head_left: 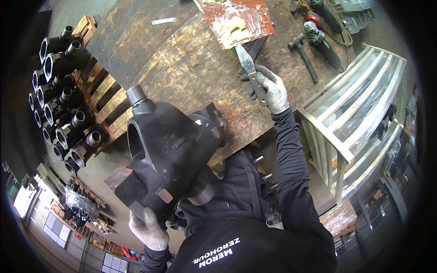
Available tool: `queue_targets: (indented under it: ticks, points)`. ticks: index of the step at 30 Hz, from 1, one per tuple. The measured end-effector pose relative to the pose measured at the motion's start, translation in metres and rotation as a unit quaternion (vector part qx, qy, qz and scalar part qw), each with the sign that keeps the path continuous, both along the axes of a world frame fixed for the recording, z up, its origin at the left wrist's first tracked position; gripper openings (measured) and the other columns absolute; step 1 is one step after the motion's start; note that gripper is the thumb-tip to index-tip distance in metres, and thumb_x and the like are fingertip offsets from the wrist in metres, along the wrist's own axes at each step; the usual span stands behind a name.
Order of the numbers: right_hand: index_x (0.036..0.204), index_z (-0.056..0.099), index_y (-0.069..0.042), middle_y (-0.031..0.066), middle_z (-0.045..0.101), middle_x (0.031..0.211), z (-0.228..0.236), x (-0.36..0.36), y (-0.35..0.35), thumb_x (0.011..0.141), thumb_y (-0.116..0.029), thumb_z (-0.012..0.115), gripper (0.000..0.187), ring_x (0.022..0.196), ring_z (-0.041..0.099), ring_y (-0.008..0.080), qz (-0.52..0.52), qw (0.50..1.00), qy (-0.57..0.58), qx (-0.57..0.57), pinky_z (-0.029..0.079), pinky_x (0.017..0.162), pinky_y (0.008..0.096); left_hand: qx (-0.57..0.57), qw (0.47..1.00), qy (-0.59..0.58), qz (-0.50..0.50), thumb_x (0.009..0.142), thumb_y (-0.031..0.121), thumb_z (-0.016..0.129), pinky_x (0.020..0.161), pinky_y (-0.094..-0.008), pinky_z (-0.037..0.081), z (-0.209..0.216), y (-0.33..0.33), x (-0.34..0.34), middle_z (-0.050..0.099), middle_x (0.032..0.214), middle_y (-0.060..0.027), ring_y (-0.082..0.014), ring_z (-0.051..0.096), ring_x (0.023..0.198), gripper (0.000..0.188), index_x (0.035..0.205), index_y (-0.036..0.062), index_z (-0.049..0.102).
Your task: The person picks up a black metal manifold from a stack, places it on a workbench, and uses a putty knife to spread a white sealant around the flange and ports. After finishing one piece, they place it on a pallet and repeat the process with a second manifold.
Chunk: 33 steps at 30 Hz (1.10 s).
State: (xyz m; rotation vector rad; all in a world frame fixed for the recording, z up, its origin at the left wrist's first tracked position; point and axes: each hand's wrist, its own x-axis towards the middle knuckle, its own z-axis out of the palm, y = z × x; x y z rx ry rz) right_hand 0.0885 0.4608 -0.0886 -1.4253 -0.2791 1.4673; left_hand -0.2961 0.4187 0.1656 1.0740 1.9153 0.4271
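My right hand (276,93), in a pale glove with dark fingertips, is closed round the handle of a putty knife (246,61). The knife's smeared blade tip meets the near edge of a reddish board (264,17), beside a mound of cream-coloured putty (233,30). Before my body a large black metal casting (170,136) lies tilted, partly over the table edge, with a round pipe end pointing up and a wide opening on its left side. My left hand (151,231), also gloved, grips the casting's lower left end; some of its fingers are hidden.
On the wooden table (182,63) lie a hammer (304,58), an angle grinder (322,43) and a flat metal strip (164,21). Several black castings (63,100) stand on a pallet at the left. A wrapped crate frame (353,109) stands close on the right.
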Motion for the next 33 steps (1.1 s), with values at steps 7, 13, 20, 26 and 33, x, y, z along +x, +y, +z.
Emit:
queue_targets:
  ticks: [7,13,20,26,33]
  points:
    - [0.141,0.053,0.009,0.0199,0.074,0.112,-0.01,-0.008,0.0,0.106,-0.02,0.053,0.046,0.071,0.067,0.0152,0.04,0.997,0.064,0.018,0.055,0.059,0.0286,-0.001,1.0,-0.021,0.014,0.104,0.024,0.063,0.094,-0.036,0.054,0.0,-0.002,-0.002,0.067,0.122,-0.0161,-0.0228,0.066,0.106,0.045,0.137,-0.0059,0.055]
    - [0.141,0.05,0.011,0.0226,0.072,0.113,0.034,-0.036,-0.035,0.105,-0.023,0.056,0.05,0.072,0.067,0.0172,0.095,0.993,0.073,0.016,0.056,0.06,0.0281,0.009,1.0,-0.015,0.001,0.103,0.026,0.065,0.094,-0.034,0.052,-0.001,-0.004,-0.003,0.068,0.12,-0.0127,-0.0198,0.065,0.105,0.045,0.135,-0.0044,0.057]
    - [0.132,0.066,0.002,0.016,0.077,0.108,0.091,-0.099,-0.083,0.103,-0.015,0.064,0.033,0.098,0.071,0.0154,0.23,0.935,-0.23,-0.14,0.056,0.088,0.0304,-0.03,0.999,-0.011,0.032,0.102,0.025,0.064,0.093,-0.0337,0.052,0.004,-0.001,0.003,0.068,0.12,-0.0134,-0.0205,0.066,0.104,0.046,0.135,-0.005,0.056]
    - [0.13,0.068,-0.001,0.0212,0.072,0.11,0.1,-0.128,-0.084,0.099,-0.012,0.063,0.034,0.1,0.072,0.0352,0.26,0.906,-0.321,-0.09,0.057,0.086,0.0386,-0.086,0.996,0.019,0.019,0.102,0.031,0.064,0.093,-0.0354,0.053,0.013,0.004,0.003,0.066,0.123,-0.0153,-0.0227,0.066,0.105,0.053,0.139,-0.0054,0.052]
    - [0.139,0.064,-0.01,0.019,0.062,0.102,0.106,-0.162,-0.077,0.096,-0.013,0.065,0.044,0.09,0.067,0.0383,0.304,0.861,-0.393,-0.115,0.055,0.076,0.0455,-0.098,0.994,0.045,0.02,0.103,0.035,0.065,0.093,-0.0357,0.054,0.01,-0.002,-0.009,0.06,0.129,-0.0166,-0.0236,0.066,0.104,0.061,0.147,-0.0026,0.045]
